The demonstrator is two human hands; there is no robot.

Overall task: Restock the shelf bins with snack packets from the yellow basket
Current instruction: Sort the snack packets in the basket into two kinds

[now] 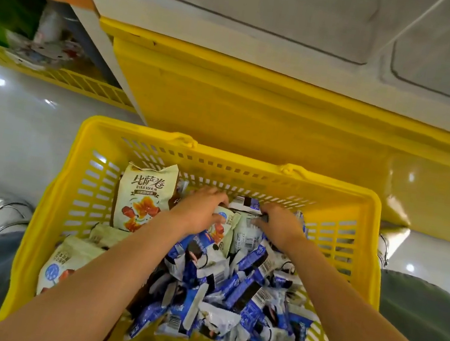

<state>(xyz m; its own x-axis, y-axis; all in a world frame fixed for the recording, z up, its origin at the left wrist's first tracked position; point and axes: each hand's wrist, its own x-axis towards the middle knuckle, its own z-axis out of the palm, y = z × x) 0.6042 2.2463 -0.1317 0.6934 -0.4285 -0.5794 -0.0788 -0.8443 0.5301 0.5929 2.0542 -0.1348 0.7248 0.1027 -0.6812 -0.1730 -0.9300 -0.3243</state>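
Blue pkts point(229, 303) in yellow basket point(45, 218); L hand point(199, 210), R hand point(280, 223) grip pale pkts point(234, 226).

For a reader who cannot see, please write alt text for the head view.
Both hands, left hand and right hand, reach into a yellow basket and gather cream snack packets beside a pile of blue packets. A yellow shelf base stands behind it.
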